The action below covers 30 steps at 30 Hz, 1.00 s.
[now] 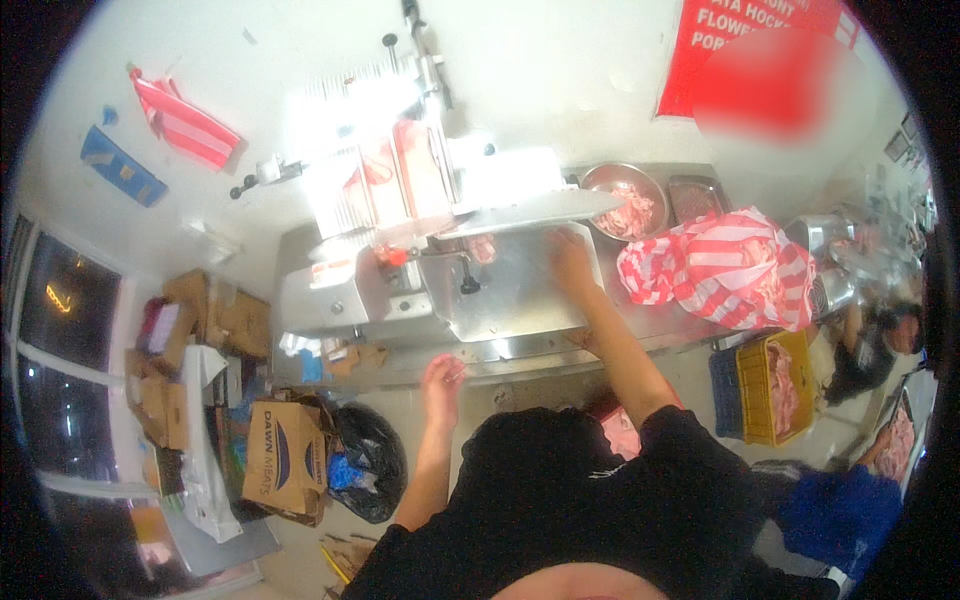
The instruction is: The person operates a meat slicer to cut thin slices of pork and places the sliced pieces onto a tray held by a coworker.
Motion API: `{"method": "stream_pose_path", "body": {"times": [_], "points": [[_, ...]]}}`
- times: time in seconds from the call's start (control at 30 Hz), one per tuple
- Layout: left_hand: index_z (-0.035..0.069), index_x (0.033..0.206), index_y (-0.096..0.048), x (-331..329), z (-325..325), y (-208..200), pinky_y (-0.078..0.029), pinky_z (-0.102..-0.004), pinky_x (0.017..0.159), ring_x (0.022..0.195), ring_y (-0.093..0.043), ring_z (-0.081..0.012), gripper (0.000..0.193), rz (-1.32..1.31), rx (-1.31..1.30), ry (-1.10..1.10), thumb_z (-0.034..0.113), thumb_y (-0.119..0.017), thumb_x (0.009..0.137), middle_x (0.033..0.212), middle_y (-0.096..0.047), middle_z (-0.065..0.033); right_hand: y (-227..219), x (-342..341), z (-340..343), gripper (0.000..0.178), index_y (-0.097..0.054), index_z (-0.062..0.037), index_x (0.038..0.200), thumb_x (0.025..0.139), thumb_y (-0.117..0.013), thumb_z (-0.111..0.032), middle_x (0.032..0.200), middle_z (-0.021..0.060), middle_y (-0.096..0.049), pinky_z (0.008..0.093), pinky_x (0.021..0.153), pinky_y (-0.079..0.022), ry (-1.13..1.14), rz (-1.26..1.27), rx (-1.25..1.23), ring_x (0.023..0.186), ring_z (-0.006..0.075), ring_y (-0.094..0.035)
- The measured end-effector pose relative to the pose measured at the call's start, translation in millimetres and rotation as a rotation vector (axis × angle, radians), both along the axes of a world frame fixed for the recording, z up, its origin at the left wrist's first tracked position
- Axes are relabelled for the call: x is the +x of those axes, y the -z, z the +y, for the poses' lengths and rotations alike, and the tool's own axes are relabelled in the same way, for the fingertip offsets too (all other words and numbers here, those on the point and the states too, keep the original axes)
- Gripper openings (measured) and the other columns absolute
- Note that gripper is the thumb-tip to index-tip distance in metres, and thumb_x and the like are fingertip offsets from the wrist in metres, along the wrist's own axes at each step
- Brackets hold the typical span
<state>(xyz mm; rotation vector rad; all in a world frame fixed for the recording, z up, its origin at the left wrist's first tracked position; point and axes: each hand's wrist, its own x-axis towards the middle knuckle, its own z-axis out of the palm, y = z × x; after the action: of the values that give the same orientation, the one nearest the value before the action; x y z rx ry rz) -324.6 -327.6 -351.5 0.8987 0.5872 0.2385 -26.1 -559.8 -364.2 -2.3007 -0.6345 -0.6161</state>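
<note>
Slicing step: right hand [570, 262] flat, fingers spread, on slicer tray [520, 290] beside pink meat slices [484, 247]. Left hand [441, 377] loosely open, empty (hanging near counter edge). Gathering slices likely calls for careful reach below blade.

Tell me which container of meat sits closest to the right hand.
The round metal bowl of pink meat, on the steel counter just beyond the right hand. The yellow crate of meat stands lower, by the floor, and farther away.
</note>
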Motion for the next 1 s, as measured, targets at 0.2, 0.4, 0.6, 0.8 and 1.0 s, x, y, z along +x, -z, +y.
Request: {"method": "stream_pose_path", "body": {"times": [0.2,0.4,0.6,0.8,1.0], "points": [[0.006,0.113,-0.058,78.5,-14.0,-10.9,-0.047,-0.0332,0.085,0.097,-0.061,-0.0184,0.022,-0.172,-0.029,0.21,0.013,-0.057,0.092,0.105,-0.063,-0.0067,59.3,45.0,-16.5,0.024,-0.068,-0.0043,0.102,0.088,-0.052,-0.016,0.113,0.021,-0.063,0.0457,0.095,-0.045,0.141,0.178,-0.353,0.107,0.0387,-0.058],[0.007,0.107,-0.059,183.7,-17.5,-25.3,-0.048,-0.029,0.078,0.093,-0.06,-0.0146,0.013,-0.316,-0.165,0.011,0.01,-0.056,0.094,0.099,-0.063,-0.0038,-29.9,-17.2,-93.0,0.017,-0.069,0.0005,0.1,0.086,-0.064,-0.007,0.101,0.0172,-0.065,0.0415,0.081,-0.049,0.483,0.027,0.447,0.093,0.0331,-0.063],[0.007,0.106,-0.057,249.3,-20.4,-9.7,-0.05,-0.0301,0.079,0.096,-0.059,-0.0164,0.013,-0.135,-0.25,0.013,0.015,-0.055,0.097,0.105,-0.06,-0.0068,-1.6,63.1,-159.6,0.033,-0.065,-0.0018,0.115,0.083,-0.059,0.003,0.104,0.0116,-0.066,0.0358,0.088,-0.048,0.238,0.011,0.527,0.096,0.0229,-0.061],[0.007,0.111,-0.055,266.5,1.4,-11.9,-0.05,-0.031,0.077,0.094,-0.058,-0.0172,0.016,-0.222,-0.175,-0.008,0.015,-0.054,0.097,0.105,-0.06,-0.0061,2.5,35.5,-90.2,0.037,-0.061,-0.0046,0.119,0.084,-0.057,0.004,0.111,0.0099,-0.065,0.0331,0.091,-0.048,0.018,0.379,0.489,0.105,0.0189,-0.06],[0.007,0.115,-0.054,282.6,-7.4,-19.4,-0.049,-0.0319,0.075,0.092,-0.058,-0.0181,0.02,-0.285,-0.091,-0.022,0.015,-0.053,0.097,0.105,-0.059,-0.0055,-10.7,-47.9,-55.2,0.026,-0.064,-0.0031,0.105,0.08,-0.061,0.001,0.112,0.0118,-0.063,0.0371,0.094,-0.046,-0.104,0.3,0.386,0.105,0.027,-0.06]]}}
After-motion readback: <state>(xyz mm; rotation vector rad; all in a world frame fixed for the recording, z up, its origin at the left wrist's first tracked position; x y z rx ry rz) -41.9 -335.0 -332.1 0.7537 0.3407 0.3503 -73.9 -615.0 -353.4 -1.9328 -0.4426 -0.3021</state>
